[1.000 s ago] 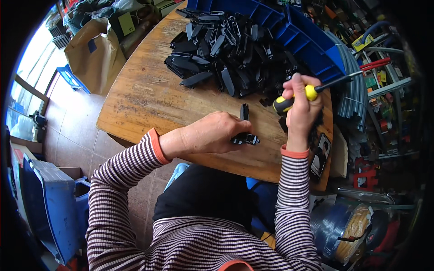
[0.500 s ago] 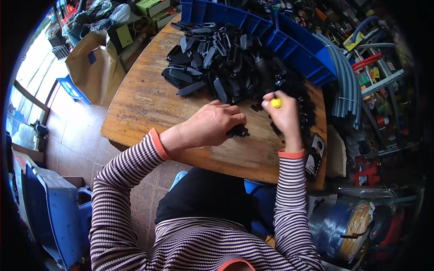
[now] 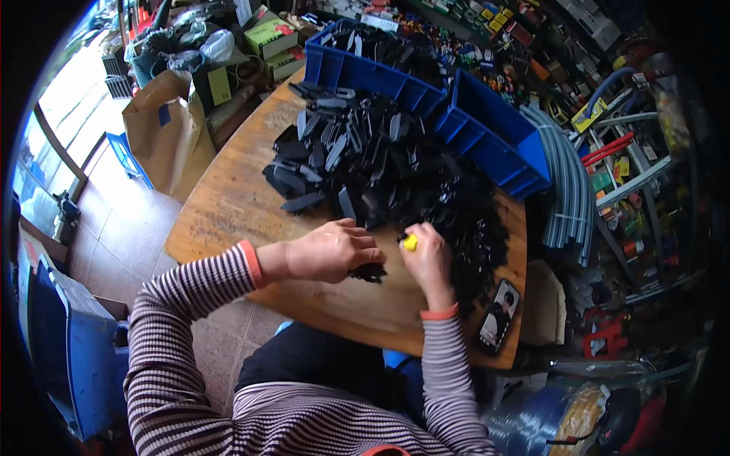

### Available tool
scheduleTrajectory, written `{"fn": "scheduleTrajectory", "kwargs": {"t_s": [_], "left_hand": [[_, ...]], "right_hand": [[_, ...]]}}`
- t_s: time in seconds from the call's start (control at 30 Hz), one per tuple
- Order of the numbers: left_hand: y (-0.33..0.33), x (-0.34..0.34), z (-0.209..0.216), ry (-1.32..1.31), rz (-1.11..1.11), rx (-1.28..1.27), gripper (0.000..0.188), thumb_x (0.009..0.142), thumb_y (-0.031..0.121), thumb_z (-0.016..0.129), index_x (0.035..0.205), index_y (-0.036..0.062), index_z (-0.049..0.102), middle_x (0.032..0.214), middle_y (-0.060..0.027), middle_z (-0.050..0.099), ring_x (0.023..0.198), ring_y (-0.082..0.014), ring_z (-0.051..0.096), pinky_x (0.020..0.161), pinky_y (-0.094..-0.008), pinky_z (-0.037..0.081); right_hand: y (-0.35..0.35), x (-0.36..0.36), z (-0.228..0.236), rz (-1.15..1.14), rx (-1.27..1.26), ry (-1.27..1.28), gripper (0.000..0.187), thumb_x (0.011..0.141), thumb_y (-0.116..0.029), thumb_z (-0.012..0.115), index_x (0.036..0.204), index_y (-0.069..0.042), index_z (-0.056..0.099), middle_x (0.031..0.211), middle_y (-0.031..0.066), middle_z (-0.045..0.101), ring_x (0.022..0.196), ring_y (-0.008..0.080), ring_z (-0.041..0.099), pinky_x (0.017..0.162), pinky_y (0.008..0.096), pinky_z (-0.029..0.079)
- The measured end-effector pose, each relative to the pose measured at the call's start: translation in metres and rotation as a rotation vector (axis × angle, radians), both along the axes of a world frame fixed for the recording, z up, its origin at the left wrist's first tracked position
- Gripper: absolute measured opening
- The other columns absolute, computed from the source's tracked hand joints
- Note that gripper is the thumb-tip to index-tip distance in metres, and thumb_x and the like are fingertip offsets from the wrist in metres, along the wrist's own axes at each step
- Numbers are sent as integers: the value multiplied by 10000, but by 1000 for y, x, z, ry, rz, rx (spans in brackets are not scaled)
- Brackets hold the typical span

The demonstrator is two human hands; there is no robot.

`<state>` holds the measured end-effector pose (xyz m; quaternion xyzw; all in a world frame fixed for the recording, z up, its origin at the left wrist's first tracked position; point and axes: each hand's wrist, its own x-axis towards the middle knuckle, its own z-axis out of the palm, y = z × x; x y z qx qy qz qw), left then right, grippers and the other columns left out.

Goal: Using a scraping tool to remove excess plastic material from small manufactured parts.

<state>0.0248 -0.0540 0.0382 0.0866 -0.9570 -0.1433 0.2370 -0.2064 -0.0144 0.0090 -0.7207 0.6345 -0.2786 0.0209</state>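
Note:
My left hand (image 3: 332, 251) is closed, its fingers wrapped round a small black plastic part (image 3: 369, 273) that sticks out below the knuckles. Just to its right, my right hand (image 3: 429, 262) is closed on a tool with a yellow handle (image 3: 411, 242); most of the tool is hidden in the fist, so its exact kind does not show. Both hands are over the near part of the wooden table (image 3: 220, 209). A large heap of black plastic parts (image 3: 357, 152) lies beyond them, and smaller black pieces (image 3: 471, 235) spread down the right side.
Two blue bins stand along the far edge: one holding black parts (image 3: 372, 76), the other (image 3: 494, 156) at the right. A phone (image 3: 499, 318) lies at the right table edge. Beside the table are grey pipes (image 3: 569, 190), a brown paper bag (image 3: 171, 137) and crowded shelves.
My right hand has moved left and toward me, closer to my left hand, still gripping the yellow-handled tool. My left hand keeps its hold on the black part. The whole view has shifted slightly.

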Motion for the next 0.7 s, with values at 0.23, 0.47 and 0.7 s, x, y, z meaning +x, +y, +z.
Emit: {"fn": "scheduleTrajectory", "kwargs": {"t_s": [0.23,0.47,0.7], "left_hand": [[-132,-161,150,449,134,32,369,771,116,731,1117,77,607,1043,-144,671,985,-324,652,791,-374,543],[-180,-203,122,-134,604,-179,449,812,423,680,1122,103,622,936,-132,694,904,-353,674,773,-423,553],[-142,-138,27,-258,628,-228,319,853,266,615,1119,91,630,920,-87,690,848,-248,686,692,-357,555]], "right_hand": [[17,13,8,35,36,-67,196,718,-49,704,882,-62,597,783,141,649,739,353,646,629,417,522],[22,2,11,6,97,-146,191,732,-17,681,891,-56,583,828,152,655,767,350,654,635,402,528],[18,-8,15,228,-69,-151,183,743,-8,686,904,-28,601,872,153,661,812,351,655,652,381,529]]}}
